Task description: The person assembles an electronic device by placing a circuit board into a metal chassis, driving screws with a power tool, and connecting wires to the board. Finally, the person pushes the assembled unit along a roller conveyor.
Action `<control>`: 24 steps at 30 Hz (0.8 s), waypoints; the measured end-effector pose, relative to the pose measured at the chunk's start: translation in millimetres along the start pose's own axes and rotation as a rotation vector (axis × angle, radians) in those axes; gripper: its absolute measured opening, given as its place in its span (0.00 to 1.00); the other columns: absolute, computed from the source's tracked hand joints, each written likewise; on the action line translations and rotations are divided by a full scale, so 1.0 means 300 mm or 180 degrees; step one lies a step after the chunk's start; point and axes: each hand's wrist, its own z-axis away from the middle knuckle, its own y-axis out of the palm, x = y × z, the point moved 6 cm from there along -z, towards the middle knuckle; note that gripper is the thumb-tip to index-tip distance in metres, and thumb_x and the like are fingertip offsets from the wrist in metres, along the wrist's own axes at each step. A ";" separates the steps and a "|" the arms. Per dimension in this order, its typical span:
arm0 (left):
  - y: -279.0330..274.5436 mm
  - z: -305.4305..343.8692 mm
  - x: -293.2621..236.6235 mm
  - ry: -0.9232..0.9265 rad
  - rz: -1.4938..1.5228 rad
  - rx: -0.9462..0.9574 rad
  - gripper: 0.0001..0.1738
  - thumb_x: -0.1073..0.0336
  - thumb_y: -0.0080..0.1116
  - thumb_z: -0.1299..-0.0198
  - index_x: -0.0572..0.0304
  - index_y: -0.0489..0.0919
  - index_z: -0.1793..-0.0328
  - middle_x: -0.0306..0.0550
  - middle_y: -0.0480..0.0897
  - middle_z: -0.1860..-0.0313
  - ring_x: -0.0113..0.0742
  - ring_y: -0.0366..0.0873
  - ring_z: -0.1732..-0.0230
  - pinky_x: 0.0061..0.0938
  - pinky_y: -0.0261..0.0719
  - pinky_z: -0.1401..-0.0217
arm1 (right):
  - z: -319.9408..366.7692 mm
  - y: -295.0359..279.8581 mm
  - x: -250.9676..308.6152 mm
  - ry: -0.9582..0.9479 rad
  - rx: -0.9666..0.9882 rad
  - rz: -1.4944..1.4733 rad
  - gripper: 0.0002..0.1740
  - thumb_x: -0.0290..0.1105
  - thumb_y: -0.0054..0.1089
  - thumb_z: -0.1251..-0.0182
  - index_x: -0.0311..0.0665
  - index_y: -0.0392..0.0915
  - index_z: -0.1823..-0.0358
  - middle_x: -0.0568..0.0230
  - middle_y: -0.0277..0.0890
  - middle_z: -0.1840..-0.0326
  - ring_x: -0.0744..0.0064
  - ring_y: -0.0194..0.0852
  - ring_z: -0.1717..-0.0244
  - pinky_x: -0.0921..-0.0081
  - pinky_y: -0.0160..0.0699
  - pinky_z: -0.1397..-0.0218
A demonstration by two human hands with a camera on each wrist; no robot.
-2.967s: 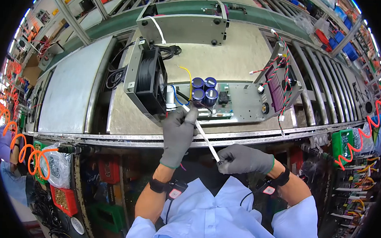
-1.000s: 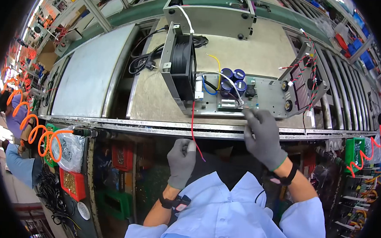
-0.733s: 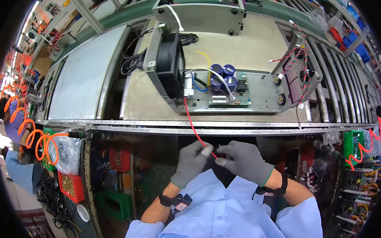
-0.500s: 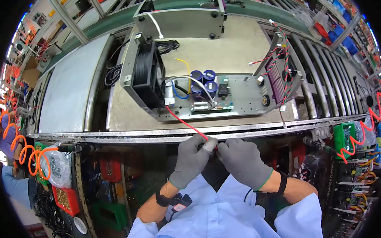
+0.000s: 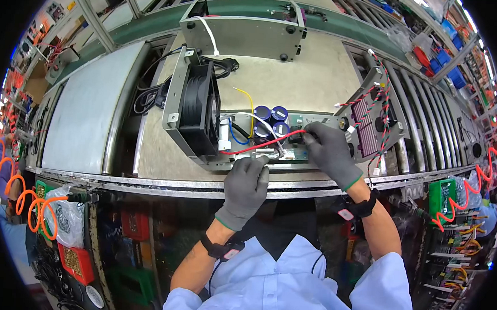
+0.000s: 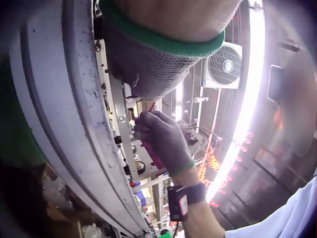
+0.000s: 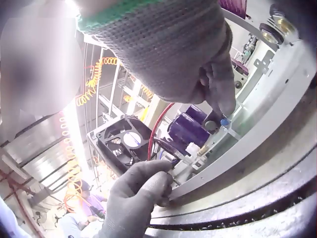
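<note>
One red wire (image 5: 260, 147) starts just beside the foot of the one black fan (image 5: 198, 105) and points away from it to the right, its long axis running sideways and slanting up toward the far side. The right hand (image 5: 332, 153) pinches its outer end. Right of the fan stand four blue capacitors (image 5: 279, 128), with one yellow wire (image 5: 252, 113) between. The left hand (image 5: 245, 188), nearer the person than the fan, has bent fingers; whether they grip anything, I cannot tell.

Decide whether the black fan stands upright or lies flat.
Upright: the fan rises tall against the metal end plate, its round opening facing sideways, not up.
</note>
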 end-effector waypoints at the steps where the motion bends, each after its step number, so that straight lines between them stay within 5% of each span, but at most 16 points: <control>1: 0.000 -0.002 -0.003 0.0029 -0.0034 -0.0013 0.13 0.75 0.63 0.40 0.61 0.83 0.49 0.52 0.80 0.64 0.51 0.80 0.63 0.42 0.79 0.61 | 0.001 -0.002 0.006 -0.0037 -0.0033 0.0014 0.07 0.29 0.62 0.30 0.33 0.82 0.57 0.46 0.83 0.68 0.47 0.85 0.65 0.59 0.80 0.61; 12: 0.012 0.007 0.007 0.0165 -0.0207 -0.0053 0.14 0.70 0.63 0.39 0.56 0.83 0.46 0.47 0.77 0.65 0.47 0.78 0.63 0.40 0.79 0.63 | 0.008 0.000 0.014 -0.0075 -0.0182 0.0105 0.05 0.28 0.62 0.30 0.34 0.81 0.62 0.46 0.81 0.72 0.44 0.83 0.68 0.56 0.77 0.65; 15: 0.007 0.001 0.001 0.0079 -0.0133 -0.0046 0.13 0.73 0.63 0.41 0.60 0.84 0.49 0.50 0.79 0.65 0.50 0.79 0.64 0.41 0.78 0.61 | 0.017 0.010 -0.002 -0.0021 -0.0132 0.0126 0.06 0.29 0.64 0.30 0.32 0.81 0.60 0.51 0.81 0.74 0.59 0.83 0.73 0.65 0.76 0.69; 18: 0.008 0.004 0.002 0.0155 -0.0171 -0.0065 0.14 0.71 0.62 0.39 0.56 0.83 0.46 0.47 0.77 0.65 0.48 0.78 0.63 0.41 0.79 0.62 | 0.032 0.021 0.000 0.0154 -0.0235 0.0151 0.06 0.29 0.62 0.29 0.34 0.79 0.63 0.45 0.80 0.73 0.43 0.82 0.68 0.55 0.76 0.65; 22: -0.001 0.005 -0.025 -0.0040 0.0169 -0.0008 0.11 0.73 0.63 0.40 0.61 0.84 0.51 0.53 0.80 0.65 0.52 0.79 0.61 0.40 0.79 0.60 | 0.033 0.023 0.014 -0.0175 -0.0432 0.0367 0.07 0.30 0.62 0.29 0.35 0.79 0.63 0.45 0.79 0.74 0.39 0.81 0.68 0.53 0.77 0.65; 23: -0.001 0.025 -0.039 -0.0225 0.0406 0.0061 0.11 0.73 0.64 0.38 0.62 0.84 0.49 0.51 0.84 0.60 0.45 0.83 0.58 0.37 0.80 0.59 | 0.034 0.026 -0.011 -0.0063 -0.0403 0.0352 0.06 0.30 0.67 0.33 0.34 0.82 0.60 0.48 0.81 0.72 0.52 0.83 0.71 0.60 0.77 0.66; 24: 0.025 0.052 -0.051 -0.0777 0.0898 0.0559 0.14 0.71 0.65 0.38 0.63 0.84 0.47 0.51 0.85 0.57 0.43 0.83 0.55 0.37 0.81 0.57 | 0.042 0.024 -0.025 0.0059 -0.0421 0.0126 0.07 0.30 0.67 0.33 0.34 0.83 0.59 0.49 0.82 0.72 0.55 0.83 0.70 0.62 0.77 0.66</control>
